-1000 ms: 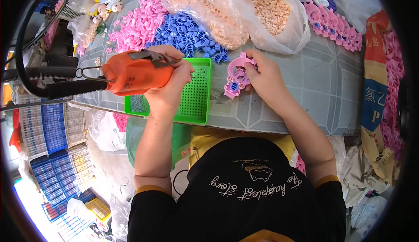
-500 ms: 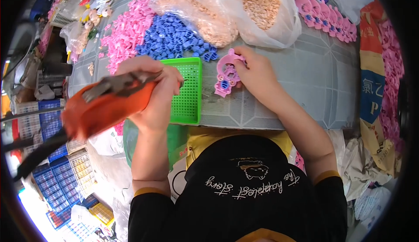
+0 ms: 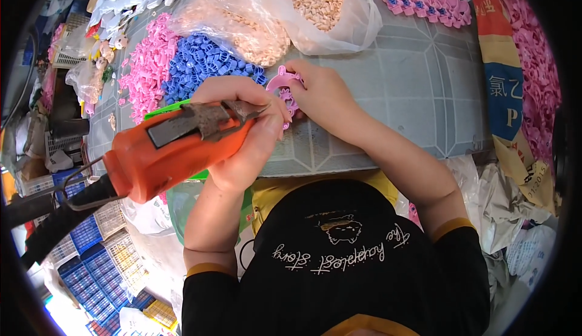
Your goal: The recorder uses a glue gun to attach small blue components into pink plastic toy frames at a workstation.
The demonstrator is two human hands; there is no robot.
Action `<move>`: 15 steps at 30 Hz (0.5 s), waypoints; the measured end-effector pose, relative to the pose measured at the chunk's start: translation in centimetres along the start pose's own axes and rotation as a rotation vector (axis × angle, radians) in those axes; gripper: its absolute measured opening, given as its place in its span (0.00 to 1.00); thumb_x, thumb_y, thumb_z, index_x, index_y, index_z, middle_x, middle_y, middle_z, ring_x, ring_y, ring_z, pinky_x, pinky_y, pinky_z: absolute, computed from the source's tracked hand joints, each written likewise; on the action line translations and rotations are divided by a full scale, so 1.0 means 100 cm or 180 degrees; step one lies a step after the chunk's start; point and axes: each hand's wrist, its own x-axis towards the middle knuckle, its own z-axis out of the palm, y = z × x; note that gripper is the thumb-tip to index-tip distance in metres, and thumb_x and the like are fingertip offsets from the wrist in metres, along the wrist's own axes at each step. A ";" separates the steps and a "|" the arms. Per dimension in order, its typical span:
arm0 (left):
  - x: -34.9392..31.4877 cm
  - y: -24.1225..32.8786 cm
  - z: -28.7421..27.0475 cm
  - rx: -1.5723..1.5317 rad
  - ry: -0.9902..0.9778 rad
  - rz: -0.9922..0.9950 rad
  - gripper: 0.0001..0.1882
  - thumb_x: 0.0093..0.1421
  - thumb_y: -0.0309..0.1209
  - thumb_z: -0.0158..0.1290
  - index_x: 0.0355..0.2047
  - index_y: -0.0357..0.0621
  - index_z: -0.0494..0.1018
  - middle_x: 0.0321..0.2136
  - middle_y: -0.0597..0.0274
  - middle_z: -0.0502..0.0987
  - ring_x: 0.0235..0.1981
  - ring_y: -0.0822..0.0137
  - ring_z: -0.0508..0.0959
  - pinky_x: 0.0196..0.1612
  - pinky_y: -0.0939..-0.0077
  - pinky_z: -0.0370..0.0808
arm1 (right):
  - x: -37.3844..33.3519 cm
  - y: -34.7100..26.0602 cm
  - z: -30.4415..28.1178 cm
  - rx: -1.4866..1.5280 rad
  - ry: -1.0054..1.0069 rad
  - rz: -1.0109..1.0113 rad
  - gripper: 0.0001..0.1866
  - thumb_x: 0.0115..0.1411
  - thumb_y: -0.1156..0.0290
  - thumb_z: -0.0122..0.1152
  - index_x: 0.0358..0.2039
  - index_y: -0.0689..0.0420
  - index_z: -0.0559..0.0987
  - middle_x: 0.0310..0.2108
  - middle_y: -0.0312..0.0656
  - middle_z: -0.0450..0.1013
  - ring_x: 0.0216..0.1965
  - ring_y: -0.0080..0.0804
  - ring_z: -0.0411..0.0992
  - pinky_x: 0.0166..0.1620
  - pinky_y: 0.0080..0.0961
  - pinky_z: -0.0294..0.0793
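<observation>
My left hand is wrapped round an orange power screwdriver with a worn metal lever, a wire hook and a black cord at its rear. The tool's front end reaches a pink plastic toy piece, a rounded frame with small round ears. My right hand pinches this piece by its far right edge, over the grey table. My left fingers and the tool hide its lower part and the screwdriver's tip. Most of a green basket is covered by my left hand and the tool.
Along the far side lie heaps of pink parts and blue parts, plus a bag of peach-coloured pieces. Several similar pink pieces stand in a row at the far right. A printed sack borders the right.
My left hand has brought the screwdriver rightward to the pink piece. My right hand still holds that piece. The whole view has shifted slightly, with the table contents further left and up.
</observation>
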 end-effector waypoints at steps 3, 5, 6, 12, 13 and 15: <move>-0.002 -0.005 0.000 0.0328 0.0042 -0.0209 0.14 0.51 0.17 0.48 0.39 0.40 0.62 0.18 0.58 0.68 0.19 0.66 0.69 0.29 0.65 0.70 | -0.001 -0.001 0.000 -0.0106 0.0127 -0.0166 0.13 0.58 0.71 0.53 0.42 0.59 0.77 0.29 0.54 0.77 0.26 0.45 0.78 0.32 0.36 0.75; -0.002 -0.014 -0.002 0.0320 0.0031 -0.0147 0.13 0.50 0.14 0.47 0.35 0.40 0.63 0.18 0.58 0.68 0.18 0.66 0.69 0.28 0.66 0.71 | -0.002 0.001 0.002 -0.0252 0.0148 -0.0121 0.13 0.57 0.70 0.53 0.42 0.59 0.77 0.31 0.55 0.77 0.30 0.49 0.77 0.34 0.37 0.75; -0.001 -0.015 -0.003 0.0322 0.0037 -0.0156 0.13 0.50 0.14 0.47 0.35 0.40 0.63 0.18 0.58 0.68 0.18 0.66 0.69 0.28 0.66 0.71 | -0.002 0.000 0.002 -0.0249 0.0139 -0.0115 0.13 0.57 0.70 0.53 0.42 0.59 0.77 0.31 0.55 0.77 0.30 0.49 0.77 0.34 0.37 0.75; 0.005 -0.021 -0.007 0.0866 -0.0533 0.0173 0.13 0.47 0.11 0.49 0.30 0.40 0.63 0.17 0.60 0.67 0.16 0.67 0.69 0.28 0.69 0.72 | -0.001 -0.006 -0.003 -0.0107 0.0001 0.0020 0.12 0.58 0.69 0.54 0.41 0.59 0.76 0.27 0.53 0.76 0.29 0.48 0.77 0.34 0.37 0.74; 0.004 -0.020 0.000 0.0544 -0.0300 0.0084 0.13 0.47 0.12 0.49 0.31 0.39 0.64 0.17 0.61 0.67 0.17 0.67 0.70 0.27 0.71 0.72 | -0.001 -0.007 -0.004 -0.0042 -0.0028 0.0001 0.11 0.59 0.70 0.53 0.41 0.60 0.75 0.26 0.52 0.76 0.27 0.46 0.77 0.32 0.36 0.74; 0.001 -0.016 0.002 0.0264 -0.0047 -0.0003 0.13 0.47 0.13 0.49 0.32 0.39 0.64 0.17 0.61 0.67 0.17 0.67 0.70 0.27 0.72 0.71 | 0.000 -0.007 -0.001 0.0050 -0.0087 -0.0046 0.11 0.59 0.70 0.52 0.41 0.60 0.75 0.25 0.51 0.75 0.24 0.43 0.77 0.29 0.35 0.74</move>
